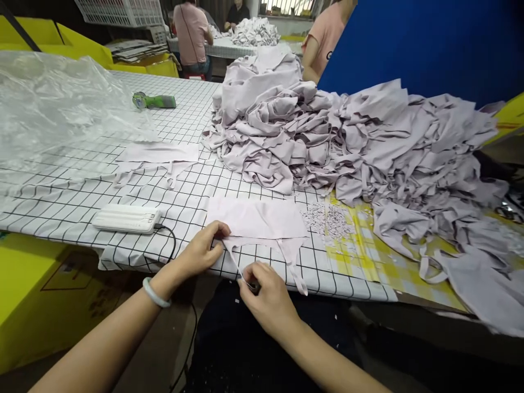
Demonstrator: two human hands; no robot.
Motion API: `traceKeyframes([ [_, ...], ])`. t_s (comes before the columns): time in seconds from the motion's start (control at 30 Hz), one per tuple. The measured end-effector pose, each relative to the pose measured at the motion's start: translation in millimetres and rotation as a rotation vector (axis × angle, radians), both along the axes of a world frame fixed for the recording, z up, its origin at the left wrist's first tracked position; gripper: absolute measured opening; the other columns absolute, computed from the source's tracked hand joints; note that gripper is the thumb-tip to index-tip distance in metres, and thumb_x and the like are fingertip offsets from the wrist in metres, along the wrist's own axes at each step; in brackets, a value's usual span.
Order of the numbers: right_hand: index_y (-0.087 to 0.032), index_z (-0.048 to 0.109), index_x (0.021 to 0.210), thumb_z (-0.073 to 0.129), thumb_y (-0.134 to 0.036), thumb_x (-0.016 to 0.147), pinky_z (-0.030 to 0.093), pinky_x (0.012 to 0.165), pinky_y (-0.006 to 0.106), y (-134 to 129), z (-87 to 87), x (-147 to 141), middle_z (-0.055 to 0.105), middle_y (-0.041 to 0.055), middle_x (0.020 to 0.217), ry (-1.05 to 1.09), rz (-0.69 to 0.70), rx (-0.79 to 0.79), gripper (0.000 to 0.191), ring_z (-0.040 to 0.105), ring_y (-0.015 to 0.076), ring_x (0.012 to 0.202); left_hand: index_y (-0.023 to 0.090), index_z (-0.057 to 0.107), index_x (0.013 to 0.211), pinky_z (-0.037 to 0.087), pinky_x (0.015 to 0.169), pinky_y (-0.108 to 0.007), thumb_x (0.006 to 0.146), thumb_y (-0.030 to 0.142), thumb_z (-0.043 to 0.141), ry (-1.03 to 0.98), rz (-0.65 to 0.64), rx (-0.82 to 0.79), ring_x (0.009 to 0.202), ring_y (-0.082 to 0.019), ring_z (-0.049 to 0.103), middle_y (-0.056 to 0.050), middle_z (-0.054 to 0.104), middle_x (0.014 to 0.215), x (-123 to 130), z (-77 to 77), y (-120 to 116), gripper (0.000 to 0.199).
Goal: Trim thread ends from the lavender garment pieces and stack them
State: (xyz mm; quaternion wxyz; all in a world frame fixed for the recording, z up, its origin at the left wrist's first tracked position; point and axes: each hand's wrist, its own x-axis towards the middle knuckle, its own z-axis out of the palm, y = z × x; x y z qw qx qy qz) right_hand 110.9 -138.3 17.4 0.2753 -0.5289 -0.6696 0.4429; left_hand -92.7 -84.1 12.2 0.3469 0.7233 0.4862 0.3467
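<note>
A pale lilac strappy top [256,218] lies flat at the table's near edge, its straps toward me. My left hand [202,248] pinches it at its lower left corner, where one strap begins. That strap runs taut to my right hand [266,297], whose thumb and fingers are closed on its end. A small dark object shows inside the right hand's curled fingers, too hidden to name. The other strap [298,278] hangs loose near the table edge. Further back on the left, a second similar top [159,153] lies spread out.
A large heap of lilac garments [282,125] covers the right side. Small fabric scraps [329,221] lie beside it. On the left are a white power bank [126,218] with a cable, clear plastic [61,103] and a green handheld device [154,101]. Other people sit beyond.
</note>
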Motion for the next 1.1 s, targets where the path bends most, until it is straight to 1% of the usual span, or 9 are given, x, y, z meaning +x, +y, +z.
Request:
traceKeyframes([
  [0.13, -0.02, 0.053, 0.092, 0.069, -0.043, 0.083, 0.048, 0.068, 0.031, -15, 22.7, 18, 0.062, -0.0001, 0.069, 0.629, -0.079, -0.862, 0.029, 0.06, 0.0157, 0.064, 0.021, 0.049, 0.108, 0.049, 0.1, -0.041, 0.073, 0.004, 0.048, 0.039, -0.031, 0.046, 0.112, -0.021, 0.058, -0.009, 0.06, 0.116, 2, -7.3, -4, 0.039],
  [0.23, -0.02, 0.056, 0.108, 0.074, -0.05, 0.08, 0.051, 0.065, 0.032, -24, 33.6, 32, 0.061, -0.0026, 0.063, 0.739, -0.126, -1.053, 0.045, 0.06, 0.0146, 0.056, 0.021, 0.049, 0.109, 0.048, 0.104, -0.044, 0.076, 0.007, 0.055, 0.077, -0.098, 0.1, 0.124, -0.025, 0.054, -0.013, 0.057, 0.128, 3, -9.2, -5, 0.037],
  [0.33, -0.024, 0.057, 0.122, 0.069, -0.052, 0.084, 0.052, 0.071, 0.034, -22, 50.8, 49, 0.065, -0.0005, 0.063, 0.6, -0.063, -0.9, 0.049, 0.064, 0.0171, 0.06, 0.02, 0.052, 0.107, 0.046, 0.107, -0.05, 0.08, 0.009, 0.058, 0.129, -0.135, 0.217, 0.128, -0.027, 0.053, -0.016, 0.058, 0.13, 5, -16.3, -3, 0.03],
  [0.43, -0.025, 0.07, 0.101, 0.064, -0.053, 0.086, 0.053, 0.081, 0.04, -7, 78.9, 68, 0.073, 0.0074, 0.074, 0.494, 0.041, -0.668, 0.032, 0.07, 0.0244, 0.08, 0.02, 0.058, 0.103, 0.042, 0.11, -0.054, 0.088, 0.008, 0.052, 0.139, -0.127, 0.327, 0.118, -0.024, 0.061, -0.013, 0.066, 0.121, 7, -23.7, 2, 0.02],
  [0.6, -0.027, 0.076, 0.1, 0.075, -0.046, 0.077, 0.056, 0.082, 0.048, 49, 110.0, 74, 0.075, 0.0127, 0.106, 0.533, 0.062, -0.395, 0.03, 0.07, 0.0321, 0.099, 0.021, 0.062, 0.117, 0.042, 0.11, -0.051, 0.091, 0.01, 0.051, 0.048, -0.085, 0.196, 0.114, -0.02, 0.065, -0.009, 0.071, 0.117, 6, -18.6, 13, 0.031],
  [0.77, -0.022, 0.076, 0.086, 0.081, -0.049, 0.07, 0.053, 0.06, 0.032, 129, 90.2, 52, 0.068, 0.0032, 0.072, 0.519, -0.2, -0.079, 0.032, 0.06, 0.0146, 0.061, 0.027, 0.07, 0.105, 0.025, 0.12, -0.056, 0.097, 0.021, 0.052, 0.042, -0.187, 0.008, 0.116, -0.018, 0.064, -0.003, 0.072, 0.119, -2, -7.2, 16, 0.021],
  [0.87, -0.019, 0.075, 0.08, 0.082, -0.052, 0.068, 0.054, 0.065, 0.028, 164, 73.1, 41, 0.066, 0.0016, 0.074, 0.569, -0.28, -0.032, 0.036, 0.059, 0.0122, 0.067, 0.029, 0.072, 0.101, 0.023, 0.123, -0.054, 0.095, 0.022, 0.055, 0.055, -0.241, -0.028, 0.127, -0.019, 0.058, -0.002, 0.069, 0.127, -8, -3.1, 18, 0.02],
  [0.97, -0.018, 0.073, 0.087, 0.085, -0.05, 0.064, 0.057, 0.072, 0.03, 175, 63.8, 30, 0.066, 0.0, 0.076, 0.754, -0.254, -0.144, 0.041, 0.063, 0.0131, 0.073, 0.029, 0.074, 0.096, 0.022, 0.123, -0.054, 0.092, 0.018, 0.058, 0.089, -0.275, -0.032, 0.133, -0.021, 0.053, -0.002, 0.068, 0.129, -11, 0.8, 20, 0.02],
  [1.1, -0.019, 0.069, 0.096, 0.086, -0.048, 0.065, 0.057, 0.063, 0.028, 173, 63.3, 20, 0.062, -0.0044, 0.066, 0.84, -0.26, -0.198, 0.045, 0.061, 0.0111, 0.06, 0.028, 0.074, 0.095, 0.018, 0.123, -0.058, 0.092, 0.018, 0.058, 0.158, -0.329, -0.067, 0.138, -0.023, 0.048, -0.003, 0.064, 0.136, -14, 3.3, 23, 0.02],
])
